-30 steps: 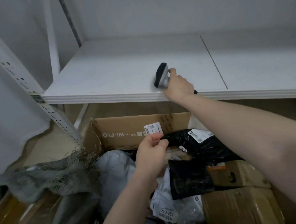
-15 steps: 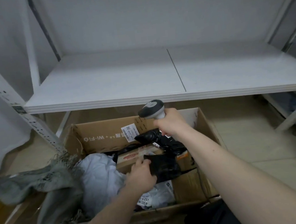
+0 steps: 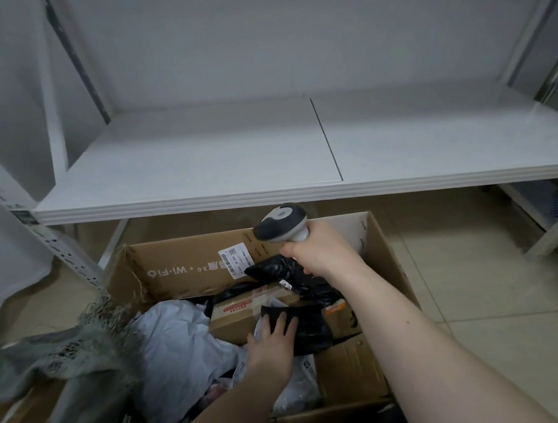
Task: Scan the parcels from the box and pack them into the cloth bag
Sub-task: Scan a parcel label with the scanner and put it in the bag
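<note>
Progress: early, judging by how full the open brown cardboard box (image 3: 385, 269) is.
Left hand (image 3: 273, 341): fingers flat on a black plastic parcel (image 3: 312, 328) in the box.
Grey-green cloth bag (image 3: 62, 358): draped left; contents unseen.
Right hand (image 3: 321, 253): clenched round the grey handheld scanner (image 3: 282, 223).

Parcels (image 3: 247, 314) crowd the box (image 3: 187, 272) to its walls, the cloth bag (image 3: 65, 351) drapes its left edge, and the shelf (image 3: 197, 171) above lies open across its front edge.
</note>
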